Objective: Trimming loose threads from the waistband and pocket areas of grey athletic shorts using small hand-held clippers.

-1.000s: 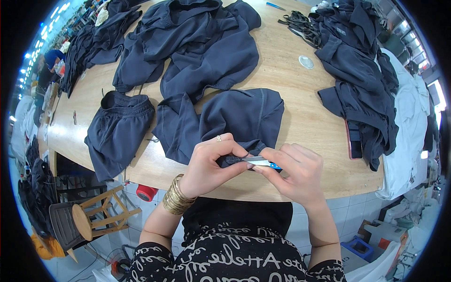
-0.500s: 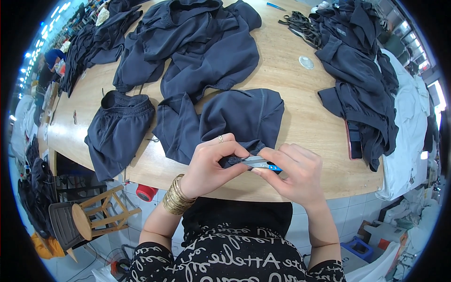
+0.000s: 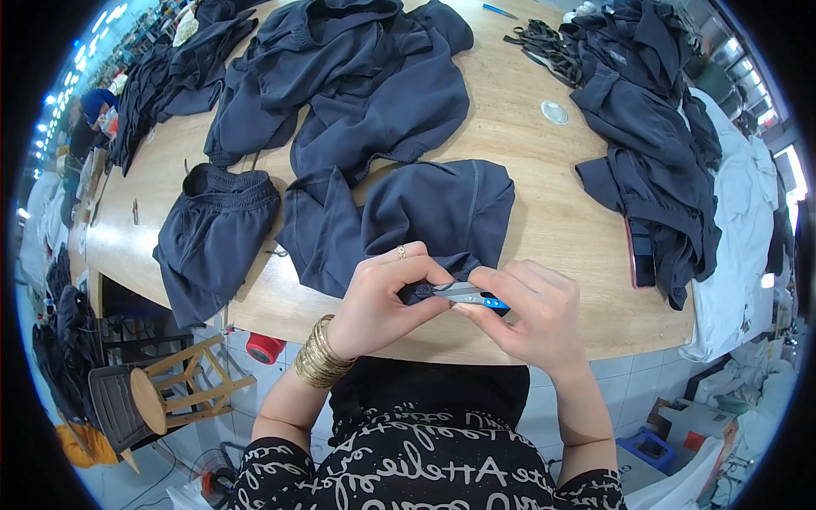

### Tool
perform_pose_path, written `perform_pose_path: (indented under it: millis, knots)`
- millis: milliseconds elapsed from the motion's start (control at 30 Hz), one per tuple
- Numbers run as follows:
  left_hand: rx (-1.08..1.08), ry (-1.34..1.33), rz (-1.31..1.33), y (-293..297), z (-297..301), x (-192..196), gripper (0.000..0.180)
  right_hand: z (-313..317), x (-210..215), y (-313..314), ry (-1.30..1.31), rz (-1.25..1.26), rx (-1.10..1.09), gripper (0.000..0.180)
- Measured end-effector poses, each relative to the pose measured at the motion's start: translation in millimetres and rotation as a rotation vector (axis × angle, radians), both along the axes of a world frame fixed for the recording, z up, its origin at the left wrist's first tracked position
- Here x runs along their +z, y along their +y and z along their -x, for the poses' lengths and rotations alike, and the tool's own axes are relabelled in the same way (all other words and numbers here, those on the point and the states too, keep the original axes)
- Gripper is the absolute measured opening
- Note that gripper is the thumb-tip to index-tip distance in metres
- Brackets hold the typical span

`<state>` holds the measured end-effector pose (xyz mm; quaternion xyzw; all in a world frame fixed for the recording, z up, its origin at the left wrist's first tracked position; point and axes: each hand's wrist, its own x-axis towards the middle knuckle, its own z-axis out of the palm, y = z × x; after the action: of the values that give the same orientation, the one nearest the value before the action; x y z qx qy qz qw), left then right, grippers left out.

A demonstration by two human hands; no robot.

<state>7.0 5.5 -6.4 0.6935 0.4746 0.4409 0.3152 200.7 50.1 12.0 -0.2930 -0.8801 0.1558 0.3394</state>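
Note:
A dark navy garment (image 3: 433,208) lies crumpled at the table's near edge. Its bunched edge is pinched between the thumb and fingers of my left hand (image 3: 378,293), which wears a ring and gold bangles. My right hand (image 3: 540,314) is closed on a pair of thread snips (image 3: 469,295) with metal blades and a blue handle. The blades point left and meet the fabric beside my left fingertips. Whether their tips are apart, or what lies between them, is hard to make out.
Dark shorts (image 3: 221,229) lie to the left, with larger dark garments (image 3: 365,93) behind. At the right are a dark garment heap (image 3: 654,153), a phone (image 3: 642,255) and black cords (image 3: 548,47). A blue tool (image 3: 500,11) lies far back; a wooden stool (image 3: 183,387) stands lower left.
The snips have shifted slightly left against the bunched fabric, and my right hand has moved a little with them. My left hand keeps its pinch almost unmoved.

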Motion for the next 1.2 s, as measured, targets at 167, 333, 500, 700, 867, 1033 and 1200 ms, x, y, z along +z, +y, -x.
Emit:
perform_pose_path:
  millis: [167,333,500,700,867,1033,1200]
  knots:
    - [0.002,-0.002,0.023,0,0,0,0.015,-4,-1,2,0.002,-0.029,0.009,0.025]
    - [0.036,-0.04,0.026,-1,2,-2,0.018,-5,5,5,0.158,0.38,-0.026,0.02]
    - [0.006,-0.041,0.055,-1,-1,-2,0.027,-1,-7,4,0.275,0.819,-0.01,0.017]
    - [-0.004,-0.081,0.051,-2,6,-8,0.034,1,-14,8,0.262,0.677,0.023,0.014]
    - [0.204,0.094,-0.275,1,5,0,0.035,1,-19,4,0.224,0.742,0.037,0.015]
    - [0.203,-0.218,-0.001,-44,16,-13,0.021,4,-16,0,0.294,0.622,-0.011,0.011]
    - [-0.003,-0.911,0.658,-48,-4,-24,0.016,15,-19,-14,0.275,0.495,0.006,0.015]
